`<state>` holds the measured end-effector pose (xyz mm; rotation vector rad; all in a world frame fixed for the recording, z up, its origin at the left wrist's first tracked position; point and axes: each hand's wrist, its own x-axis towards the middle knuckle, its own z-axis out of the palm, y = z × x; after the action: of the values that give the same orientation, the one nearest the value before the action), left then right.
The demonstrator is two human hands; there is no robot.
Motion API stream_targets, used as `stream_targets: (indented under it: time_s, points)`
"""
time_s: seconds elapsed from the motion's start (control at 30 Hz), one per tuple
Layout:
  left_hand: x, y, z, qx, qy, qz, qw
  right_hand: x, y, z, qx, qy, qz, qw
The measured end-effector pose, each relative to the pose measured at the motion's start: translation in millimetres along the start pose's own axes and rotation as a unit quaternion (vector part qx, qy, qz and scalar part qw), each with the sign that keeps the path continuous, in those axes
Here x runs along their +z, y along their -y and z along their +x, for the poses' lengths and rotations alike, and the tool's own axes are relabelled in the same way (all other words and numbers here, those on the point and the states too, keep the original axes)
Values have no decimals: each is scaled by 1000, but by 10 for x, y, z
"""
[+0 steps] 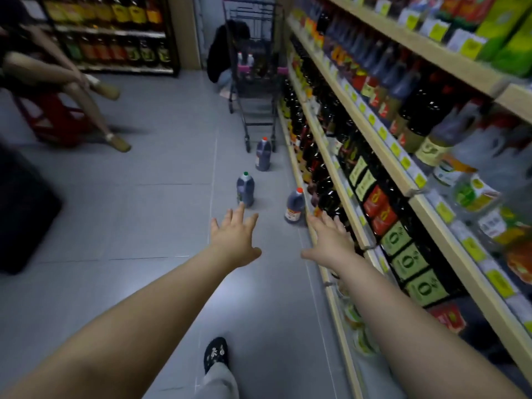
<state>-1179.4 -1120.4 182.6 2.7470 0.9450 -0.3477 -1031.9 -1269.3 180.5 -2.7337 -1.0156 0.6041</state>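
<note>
Fingers [239, 211]: straight and fanned apart on both hands, palms down, holding nothing.
Left hand [234, 240]: centre of the frame, at the end of an outstretched arm.
Right hand [331, 241]: right of centre, level with the left, its outer edge over the foot of the shelving [335, 168].
Green-capped jug [245, 190]: stands on the grey floor [144, 220] directly above the left fingertips in the picture. The longest finger overlaps its base, but whether they touch cannot be told.
Orange-capped jug [295, 208]: stands just beside the lowest shelf, up and to the left of the right fingertips, and apart from them.
Third jug [263, 155]: farther up the aisle, near the wheels of the shopping cart [253, 82], well beyond either hand.
Long axis: all three jugs are upright, caps on top, so the necks face the descending palms.
Nearer hand: left for the green-capped jug, right for the orange-capped one.
Judgement: each hand probably needs to travel forward and down, then close round a neck or handle.
</note>
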Motion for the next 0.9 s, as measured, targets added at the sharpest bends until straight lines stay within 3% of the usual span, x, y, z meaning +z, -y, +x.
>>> stream_targets:
  time_s: [0.4, 0.63, 0.9]
  points:
    - [-642, 1428, 1255, -41, -27, 5, 999, -80, 1542, 1658, -41, 24, -8, 999]
    - [-825, 1780, 2311, -30, -7, -3, 1000, -160, 1839, 2663, -32, 47, 0, 998]
    - [-1329, 1998, 3968, -35, -18, -17, 999, -563, 2089, 4385, -32, 36, 47, 998]
